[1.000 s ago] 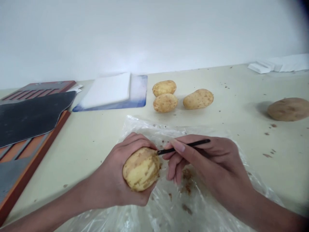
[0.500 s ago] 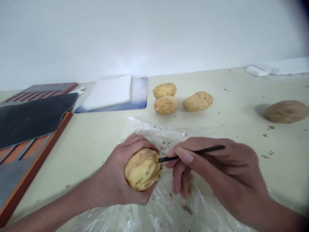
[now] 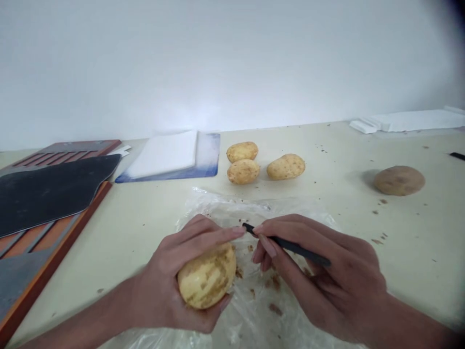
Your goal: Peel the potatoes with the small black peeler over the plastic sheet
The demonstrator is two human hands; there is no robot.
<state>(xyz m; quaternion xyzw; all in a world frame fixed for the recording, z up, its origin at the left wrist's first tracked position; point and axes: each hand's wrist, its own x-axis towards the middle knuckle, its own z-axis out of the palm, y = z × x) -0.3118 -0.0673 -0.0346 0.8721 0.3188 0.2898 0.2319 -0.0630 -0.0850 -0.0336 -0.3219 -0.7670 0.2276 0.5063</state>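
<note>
My left hand (image 3: 163, 276) is wrapped round a potato (image 3: 209, 278) whose skin is scraped to pale yellow in patches, with brown streaks. Its index finger stretches past the potato and appears to touch the tip of a slim black pen-like tool (image 3: 300, 249). That tool is pinched between the thumb and fingers of my right hand (image 3: 327, 276), its tip just off the potato. Under both hands lies a clear plastic sheet (image 3: 254, 312) dotted with brown scraps. What kind of blade or point the tool has, I cannot make out.
Three light potatoes (image 3: 286, 166) lie behind the sheet, and a browner potato (image 3: 399, 181) to the right. On the left are a white slab (image 3: 163, 155) on a blue-edged board and a black mat (image 3: 54, 189) over an orange-brown rack (image 3: 98, 198). White strips (image 3: 410, 120) lie by the wall.
The tool's tip has come away from the potato to my left index finger, which has stretched out. The potato sits slightly lower and further left, and the view has shifted.
</note>
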